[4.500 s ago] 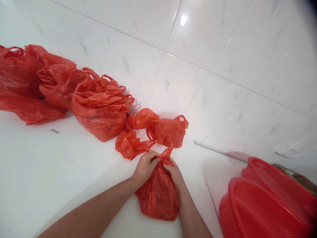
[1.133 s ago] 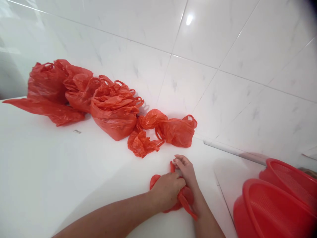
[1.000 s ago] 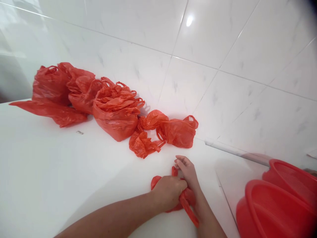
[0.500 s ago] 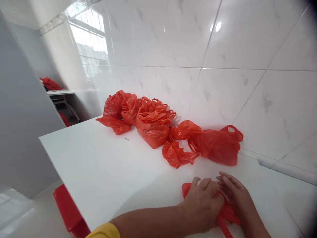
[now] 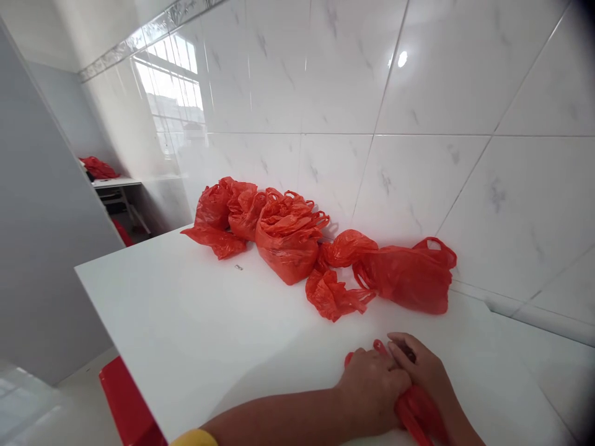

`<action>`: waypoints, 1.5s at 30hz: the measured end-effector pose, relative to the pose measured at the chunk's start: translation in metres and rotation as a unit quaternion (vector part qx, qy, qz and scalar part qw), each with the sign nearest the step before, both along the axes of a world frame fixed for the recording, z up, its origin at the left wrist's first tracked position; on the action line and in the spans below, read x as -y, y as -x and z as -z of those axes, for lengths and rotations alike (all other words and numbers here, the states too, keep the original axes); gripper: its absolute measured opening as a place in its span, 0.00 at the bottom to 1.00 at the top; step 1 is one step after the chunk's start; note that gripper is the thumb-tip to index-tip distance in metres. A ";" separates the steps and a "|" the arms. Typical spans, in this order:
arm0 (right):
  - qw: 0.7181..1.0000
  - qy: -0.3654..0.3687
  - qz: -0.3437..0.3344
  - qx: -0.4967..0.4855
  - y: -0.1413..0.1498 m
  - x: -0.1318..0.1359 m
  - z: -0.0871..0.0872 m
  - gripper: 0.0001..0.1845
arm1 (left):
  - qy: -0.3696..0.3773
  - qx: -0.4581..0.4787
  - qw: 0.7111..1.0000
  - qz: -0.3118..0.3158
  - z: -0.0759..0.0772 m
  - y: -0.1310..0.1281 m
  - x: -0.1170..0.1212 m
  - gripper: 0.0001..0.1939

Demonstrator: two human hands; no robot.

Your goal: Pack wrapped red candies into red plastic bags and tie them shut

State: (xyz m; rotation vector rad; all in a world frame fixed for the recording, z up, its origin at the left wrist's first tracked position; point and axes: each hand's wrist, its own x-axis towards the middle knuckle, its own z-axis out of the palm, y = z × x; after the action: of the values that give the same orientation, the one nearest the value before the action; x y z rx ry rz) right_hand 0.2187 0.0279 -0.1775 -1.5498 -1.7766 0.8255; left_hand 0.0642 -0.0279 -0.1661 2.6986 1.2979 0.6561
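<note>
A crumpled red plastic bag (image 5: 421,412) lies at the near right of the white table, partly covered by my hands. My left hand (image 5: 374,390) is closed over it, with red bits of the bag poking out past the knuckles and a strap hanging on the near side. My right hand (image 5: 418,365) presses in from the right against the bag and my left hand, its fingers curled; the fingertips' hold is partly hidden. Beyond my hands lie a small crumpled red bag (image 5: 332,297) and a flatter red bag with loop handles (image 5: 409,275).
Along the tiled wall (image 5: 432,179), a bulging red bag (image 5: 288,248) and more red bags (image 5: 218,210) sit on the white table (image 5: 186,322). A tiny object (image 5: 238,267) lies before them. A red stool (image 5: 127,402) stands by the table's left edge.
My right hand has moved left and closed in against my left hand, its fingers now more curled. The bag under them looks more bunched. The camera view has tilted slightly up.
</note>
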 end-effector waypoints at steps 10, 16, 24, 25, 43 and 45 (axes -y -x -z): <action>0.999 0.005 -0.018 0.040 0.006 0.003 -0.003 0.19 | 0.071 -0.068 0.995 0.017 -0.011 0.000 0.004 0.17; 1.000 -0.006 -0.019 -0.003 0.006 0.004 -0.004 0.18 | 0.067 -0.061 0.996 0.002 -0.008 0.003 0.007 0.17; 0.998 -0.003 -0.033 -0.056 0.004 0.002 -0.006 0.20 | -0.061 0.035 0.998 0.005 -0.002 0.003 0.007 0.12; 0.997 -0.001 -0.030 -0.072 0.003 0.001 -0.008 0.20 | -0.081 0.059 0.995 0.001 -0.005 0.004 0.008 0.15; 0.996 0.031 0.019 -0.076 -0.005 -0.016 -0.008 0.24 | -0.019 0.039 0.995 0.087 0.001 0.037 0.017 0.09; 0.998 0.026 0.025 -0.056 -0.003 -0.015 -0.009 0.22 | -0.021 0.079 0.996 0.030 -0.001 0.060 0.028 0.05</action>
State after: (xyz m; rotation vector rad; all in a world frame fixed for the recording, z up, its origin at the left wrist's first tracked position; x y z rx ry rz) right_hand 0.2216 0.0429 -0.1689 -1.5440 -1.6410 0.9233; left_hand 0.0044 -0.0562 -0.1650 2.6440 1.1730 0.8792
